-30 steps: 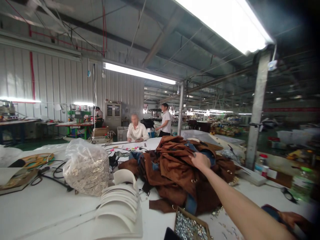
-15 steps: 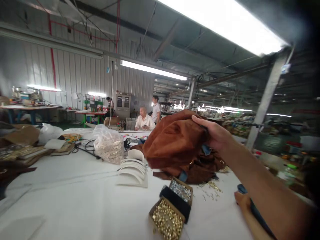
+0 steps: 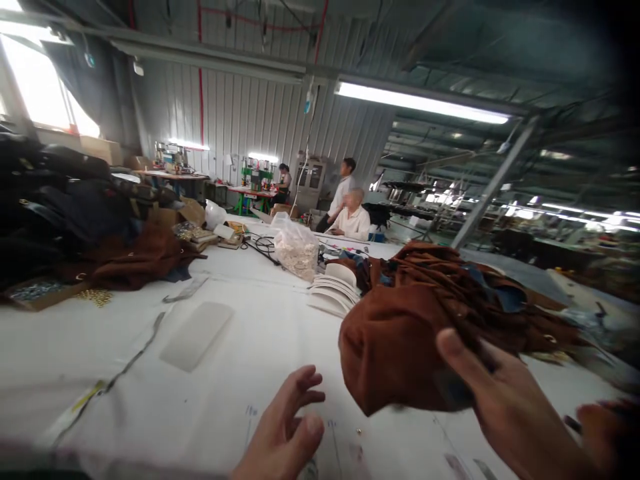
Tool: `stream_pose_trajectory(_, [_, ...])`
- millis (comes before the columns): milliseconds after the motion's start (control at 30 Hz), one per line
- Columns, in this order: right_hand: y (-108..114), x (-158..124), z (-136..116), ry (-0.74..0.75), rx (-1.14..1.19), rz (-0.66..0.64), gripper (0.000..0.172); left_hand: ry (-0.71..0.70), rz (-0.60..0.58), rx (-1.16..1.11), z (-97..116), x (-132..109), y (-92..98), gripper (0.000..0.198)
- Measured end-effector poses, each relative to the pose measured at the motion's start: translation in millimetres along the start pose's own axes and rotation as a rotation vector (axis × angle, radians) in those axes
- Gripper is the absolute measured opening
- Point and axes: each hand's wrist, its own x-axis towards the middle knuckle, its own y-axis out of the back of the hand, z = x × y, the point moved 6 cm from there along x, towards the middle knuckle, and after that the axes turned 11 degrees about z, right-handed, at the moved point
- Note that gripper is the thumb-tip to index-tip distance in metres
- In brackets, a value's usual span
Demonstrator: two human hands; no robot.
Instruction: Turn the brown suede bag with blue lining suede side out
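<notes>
Already lifted: brown suede piece [image 3: 400, 347] pinched in right hand [image 3: 500, 400], held above near edge of desk [image 3: 150, 400], bunched, not spread. Left hand [image 3: 285, 427] bare, fingers apart, hovering just beside piece, not touching. Brown pile [image 3: 480, 300] behind looks large, so by my judgement most sorting remains. White curved pieces [image 3: 333, 293] stacked mid-desk.

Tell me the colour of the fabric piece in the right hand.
Rust brown fabric piece, head view.
</notes>
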Motion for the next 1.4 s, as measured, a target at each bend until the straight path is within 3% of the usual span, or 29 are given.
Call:
stream_pose_trajectory(100, [-65,-58,-3,0.116,-0.385,-0.455,0.087,0.083,-0.082,-0.117,-9,-15,0.2,0.113])
stream_pose_trajectory(167, [-106,-88,9,0.099,-0.383,-0.669,0.093,0.141,-0.065,-0.043,-26,-17,4.4,0.119])
stream_pose_trajectory(267, [-145,-120,44,-0.082,-0.2,-0.956,0.088,0.206,0.138,0.152,-57,-11,28.3,0.127])
stream_pose_trajectory(333, [-149,-133,64,-0.199,-0.083,-1.075,0.097,0.267,0.234,0.242,-72,-8,45.6,0.123])
stream_pose_trajectory(400, [-143,-140,71,-0.21,-0.048,-1.129,0.099,0.376,0.21,0.272,-81,-8,54.8,0.12])
stream_pose_trajectory(500, [-130,-144,59,-0.075,-0.071,-1.219,0.067,0.504,0.146,0.282,-77,-6,58.6,0.1])
stream_pose_trajectory(567, [-123,-143,49,-0.013,-0.081,-1.265,0.048,0.412,0.11,0.429,-62,4,57.7,0.072])
stream_pose_trajectory(633, [-117,-135,51,0.038,-0.207,-1.233,0.048,0.254,0.045,0.632,-48,14,51.2,0.045])
stream_pose_trajectory(700, [-110,-118,66,0.162,-0.508,-1.112,0.034,0.166,-0.002,0.79,-43,19,43.0,0.032])
stream_pose_trajectory(733, [-106,-109,77,0.245,-0.698,-1.056,0.046,0.157,-0.009,0.855,-43,20,39.5,0.029])
stream_pose_trajectory(833, [-95,-92,119,0.375,-1.173,-1.074,0.126,0.123,-0.005,1.042,-44,17,30.1,0.027])
stream_pose_trajectory(867, [-92,-88,132,0.378,-1.263,-1.099,0.133,0.105,-0.004,1.081,-42,17,27.4,0.026])
stream_pose_trajectory(900, [-89,-86,141,0.383,-1.318,-1.106,0.127,0.08,0.0,1.108,-39,16,25.2,0.025])
stream_pose_trajectory(967, [-85,-84,148,0.43,-1.336,-1.091,0.108,0.033,0.015,1.162,-31,18,23.3,0.024])
stream_pose_trajectory(1033, [-83,-89,148,0.391,-1.254,-1.132,0.106,0.019,0.023,1.225,-24,21,22.9,0.024])
stream_pose_trajectory(1133, [-81,-101,155,0.161,-1.089,-1.108,0.139,0.038,0.0,1.272,-21,25,16.0,0.019])
stream_pose_trajectory(1200, [-86,-113,175,0.132,-1.054,-1.017,0.149,0.053,-0.009,1.283,-22,26,6.7,0.011])
stream_pose_trajectory(1267, [-99,-131,212,0.29,-1.07,-1.014,0.137,0.064,-0.021,1.319,-25,26,-2.6,0.011])
stream_pose_trajectory(1367, [-115,-146,263,0.678,-1.088,-0.736,0.081,0.095,-0.047,1.432,-25,28,-7.8,0.02])
stream_pose_trajectory(1400, [-117,-148,275,0.769,-1.092,-0.68,0.073,0.104,-0.048,1.474,-22,28,-6.6,0.022])
